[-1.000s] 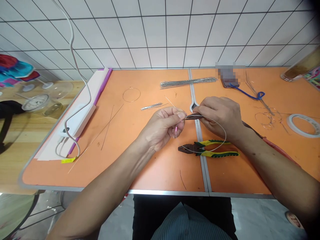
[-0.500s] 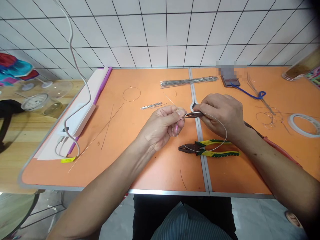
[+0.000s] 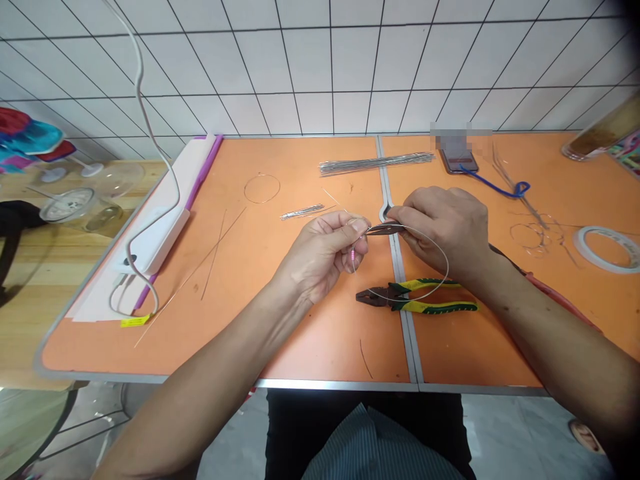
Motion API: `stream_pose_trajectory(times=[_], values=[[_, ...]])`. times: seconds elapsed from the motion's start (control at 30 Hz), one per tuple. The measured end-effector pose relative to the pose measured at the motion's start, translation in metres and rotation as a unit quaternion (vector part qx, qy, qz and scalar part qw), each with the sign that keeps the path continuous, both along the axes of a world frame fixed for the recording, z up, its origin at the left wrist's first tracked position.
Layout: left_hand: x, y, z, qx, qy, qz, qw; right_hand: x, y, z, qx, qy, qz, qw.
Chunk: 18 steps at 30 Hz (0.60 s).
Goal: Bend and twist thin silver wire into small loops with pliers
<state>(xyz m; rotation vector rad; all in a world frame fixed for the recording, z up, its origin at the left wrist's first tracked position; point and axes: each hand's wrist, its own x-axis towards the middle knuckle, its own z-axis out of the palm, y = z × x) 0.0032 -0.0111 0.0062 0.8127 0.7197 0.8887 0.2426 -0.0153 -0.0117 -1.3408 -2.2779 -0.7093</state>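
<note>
My left hand [image 3: 320, 253] pinches a thin silver wire [image 3: 430, 243] between thumb and fingers, and a small pink bead [image 3: 353, 255] sits on the wire just below the fingertips. My right hand [image 3: 443, 230] is shut on small dark-jawed pliers [image 3: 385, 229], and their tips reach the wire at my left fingertips. The pliers' handles are hidden inside my right palm. The wire curves in a wide loop over a pair of combination pliers [image 3: 415, 298] with yellow-green handles, which lie on the orange table below my hands.
On the orange table [image 3: 330, 347] lie a bundle of steel wires [image 3: 376, 163], a smaller bundle [image 3: 301, 212], a wire ring [image 3: 262, 189], a phone [image 3: 457, 160], a blue cord [image 3: 495, 189], a tape roll [image 3: 607, 248] and a white power strip [image 3: 160, 230].
The pliers' tips have moved slightly left toward my left fingertips. The wire loop has drawn in a little on its right side. My hands otherwise keep their grip.
</note>
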Motion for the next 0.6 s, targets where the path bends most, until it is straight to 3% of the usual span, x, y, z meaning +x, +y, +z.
stream_pose_trajectory(times=[0.6], values=[[0.0, 0.003, 0.01, -0.091, 0.01, -0.001, 0.996, 0.004, -0.001, -0.003, 0.055, -0.04, -0.009, 0.998]])
